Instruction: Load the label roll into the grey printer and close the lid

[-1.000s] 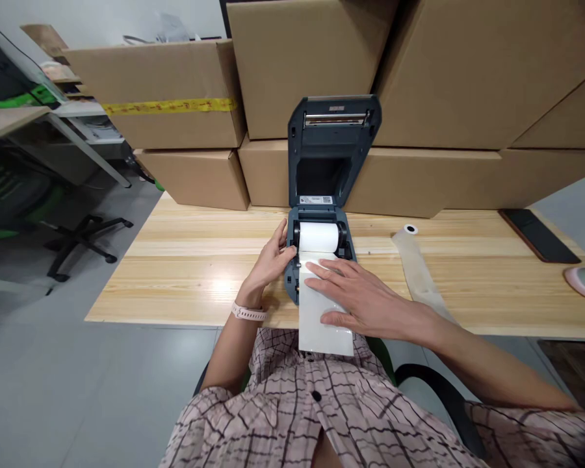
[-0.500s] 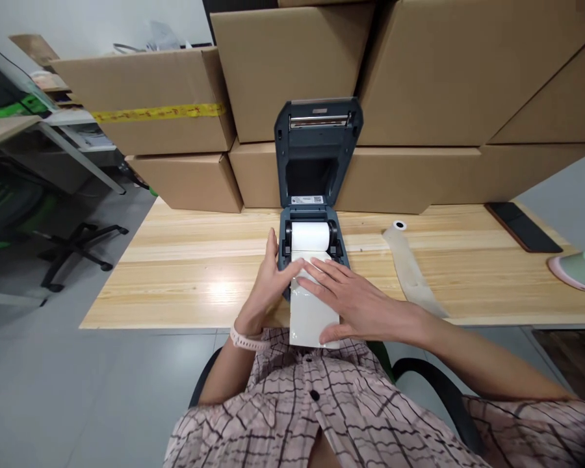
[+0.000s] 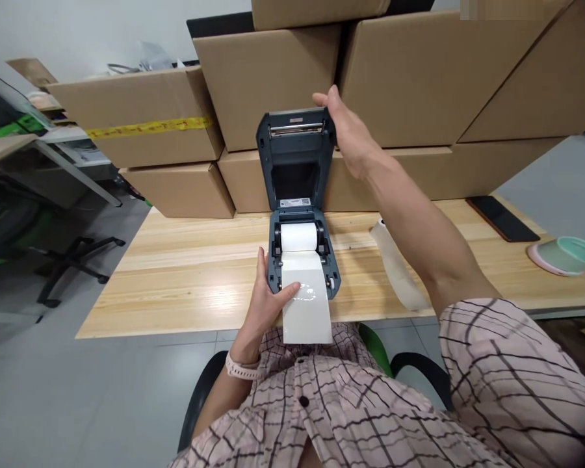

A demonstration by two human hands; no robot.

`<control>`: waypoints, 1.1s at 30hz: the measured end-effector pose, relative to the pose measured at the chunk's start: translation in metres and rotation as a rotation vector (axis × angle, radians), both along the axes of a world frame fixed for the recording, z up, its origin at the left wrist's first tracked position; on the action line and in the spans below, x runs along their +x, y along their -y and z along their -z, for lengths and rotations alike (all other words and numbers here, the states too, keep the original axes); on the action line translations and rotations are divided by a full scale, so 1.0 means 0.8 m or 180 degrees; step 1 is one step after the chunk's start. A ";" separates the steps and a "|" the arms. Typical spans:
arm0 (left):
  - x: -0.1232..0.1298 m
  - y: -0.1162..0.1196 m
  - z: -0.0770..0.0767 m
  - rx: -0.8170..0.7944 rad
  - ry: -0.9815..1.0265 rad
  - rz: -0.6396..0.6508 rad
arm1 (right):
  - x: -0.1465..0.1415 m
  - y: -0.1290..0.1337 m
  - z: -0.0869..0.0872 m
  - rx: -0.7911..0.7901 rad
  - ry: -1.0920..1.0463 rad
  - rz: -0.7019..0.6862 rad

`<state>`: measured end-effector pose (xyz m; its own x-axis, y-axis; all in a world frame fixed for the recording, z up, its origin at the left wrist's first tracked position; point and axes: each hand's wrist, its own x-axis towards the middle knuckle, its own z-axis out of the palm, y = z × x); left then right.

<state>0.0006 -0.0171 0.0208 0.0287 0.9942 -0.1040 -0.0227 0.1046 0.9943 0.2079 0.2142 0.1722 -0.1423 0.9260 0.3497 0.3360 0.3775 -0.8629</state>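
A dark grey label printer point(image 3: 330, 268) stands on the table with its lid point(image 3: 296, 149) raised. Inside sits a white label roll point(image 3: 298, 238), between two black holders. From it a strip of labels point(image 3: 307, 318) runs toward me, over the printer's front and past the table edge. My left hand point(image 3: 267, 296) is at the printer's left front; its thumb presses on the strip while the fingers lie along the side. With my right hand point(image 3: 348, 130) I grip the lid's upper right corner, some fingers hidden behind it.
Cardboard boxes point(image 3: 268, 84) are stacked behind the printer. To the right on the wooden table point(image 3: 195, 273) lie a loose curled strip point(image 3: 397, 273), partly behind my right arm, a black phone point(image 3: 503, 219) and a green cup point(image 3: 565, 255). An office chair point(image 3: 78, 260) stands at the left.
My right hand has left the label strip and moved up to the lid's top corner. My left hand stays at the strip, its thumb slightly lower. The view has shifted a little.
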 end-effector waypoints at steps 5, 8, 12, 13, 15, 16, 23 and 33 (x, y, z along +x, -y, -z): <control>-0.008 0.006 0.009 0.0053 -0.0116 0.0012 | 0.001 0.093 0.022 0.0767 -0.0209 -0.0007; -0.026 0.004 0.020 0.0144 0.0086 0.0067 | 0.008 0.181 0.066 0.1306 0.0064 -0.0234; -0.039 -0.014 0.023 0.0363 0.0426 -0.0100 | 0.005 0.257 0.146 0.1449 0.0403 -0.0241; -0.037 -0.018 0.021 0.0368 0.0414 -0.0115 | 0.003 0.265 0.162 0.1511 0.0464 -0.0176; -0.027 -0.024 0.013 0.0305 0.0324 -0.0151 | -0.002 0.273 0.187 0.1630 0.0498 -0.0025; -0.022 -0.026 0.010 0.0238 0.0307 -0.0148 | -0.005 0.274 0.195 0.1675 0.0488 0.0049; -0.004 -0.018 0.011 0.0115 0.0485 -0.0109 | -0.013 0.272 0.218 0.1866 0.0424 0.0140; -0.010 0.014 0.015 0.0754 -0.0349 -0.0626 | -0.020 0.269 0.225 0.1967 0.0338 0.0364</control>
